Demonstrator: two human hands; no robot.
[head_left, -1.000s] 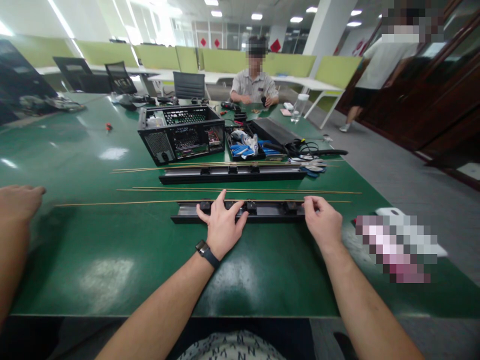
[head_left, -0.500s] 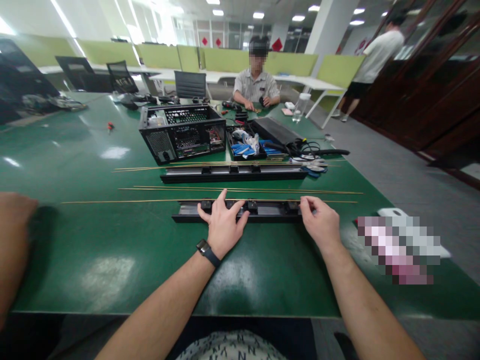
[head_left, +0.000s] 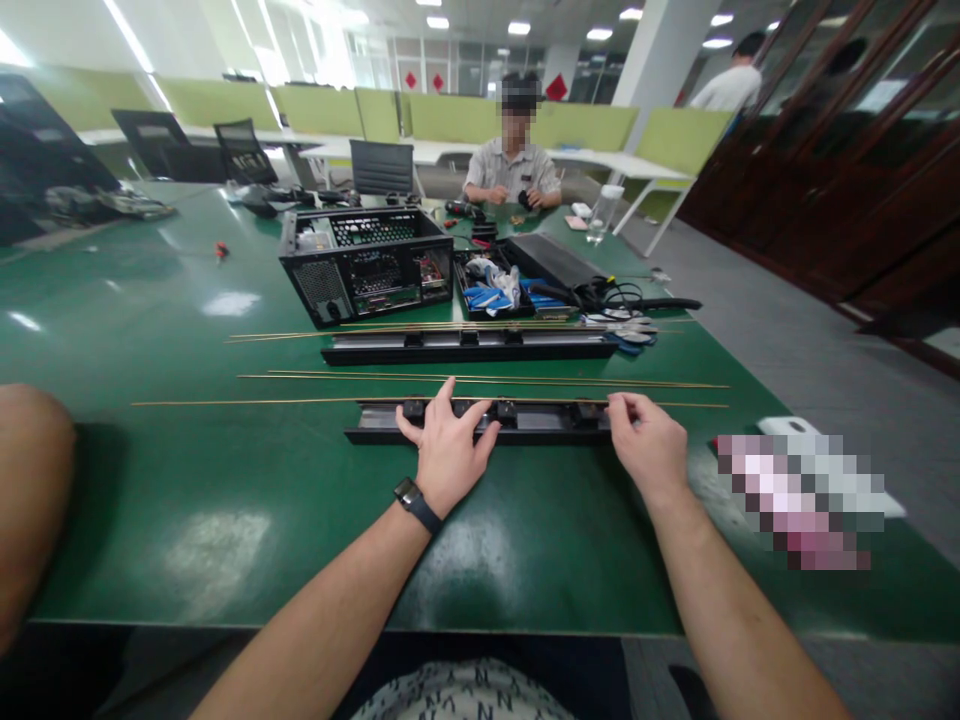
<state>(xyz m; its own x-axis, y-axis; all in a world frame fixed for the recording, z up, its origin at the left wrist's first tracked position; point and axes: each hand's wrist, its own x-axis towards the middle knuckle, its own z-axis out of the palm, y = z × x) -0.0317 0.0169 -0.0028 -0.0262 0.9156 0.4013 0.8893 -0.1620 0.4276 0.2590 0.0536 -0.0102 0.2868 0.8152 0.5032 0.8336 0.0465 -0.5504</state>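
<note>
A long black rail (head_left: pixel 540 424) with several clips lies across the green table (head_left: pixel 225 500) in front of me. My left hand (head_left: pixel 448 452) lies flat on its middle, fingers spread, a dark watch on the wrist. My right hand (head_left: pixel 646 442) is curled at the rail's right end, fingertips pinched on the rail or the thin brass rod (head_left: pixel 262 402) running along its far edge; I cannot tell which. A second black rail (head_left: pixel 465 346) lies farther back with more brass rods (head_left: pixel 480 380) between the two.
An open black computer case (head_left: pixel 364 262) and a tray of blue parts (head_left: pixel 491 285) with cables stand behind the rails. A person sits at the table's far end. Another person's arm (head_left: pixel 26 490) rests at the left edge. A blurred object (head_left: pixel 799 495) lies at right.
Both my hands stay on the near rail. The other person's arm at the left has drawn back toward the table's edge. A person at the back right has walked farther away.
</note>
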